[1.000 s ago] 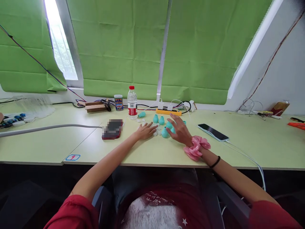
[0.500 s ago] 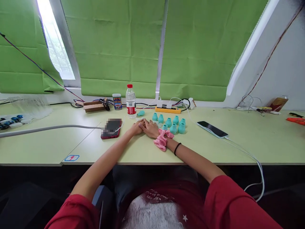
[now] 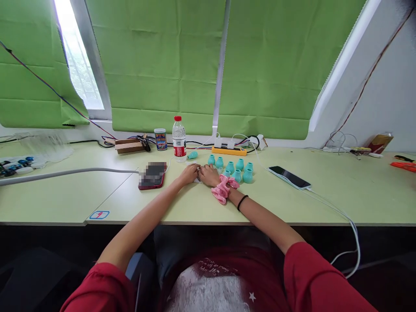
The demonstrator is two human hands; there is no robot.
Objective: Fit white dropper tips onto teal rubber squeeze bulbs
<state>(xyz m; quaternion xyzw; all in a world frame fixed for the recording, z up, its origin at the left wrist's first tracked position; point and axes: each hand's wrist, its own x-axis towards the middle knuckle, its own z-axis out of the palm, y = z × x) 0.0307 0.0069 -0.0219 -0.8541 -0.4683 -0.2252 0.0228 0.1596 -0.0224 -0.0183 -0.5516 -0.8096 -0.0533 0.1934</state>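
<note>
My left hand and my right hand meet at their fingertips over the table. Their fingers are bent and closed around something small and pale that I cannot make out. A whitish scrap shows under the fingertips. Just right of my right hand stand several turquoise vase-shaped pieces, some partly hidden by that hand and its pink scrunchie. One more turquoise piece lies on its side beyond my left hand, by the water bottle.
A phone in a red case lies to the left, and another phone charges at the right. Behind are a can, a cardboard box and an orange power strip with cables. Plastic bags lie far left.
My hands were overlapping, the right laid over the left's fingers. They have drawn slightly apart, meeting only at the fingertips, and the whitish scrap beneath them now shows.
</note>
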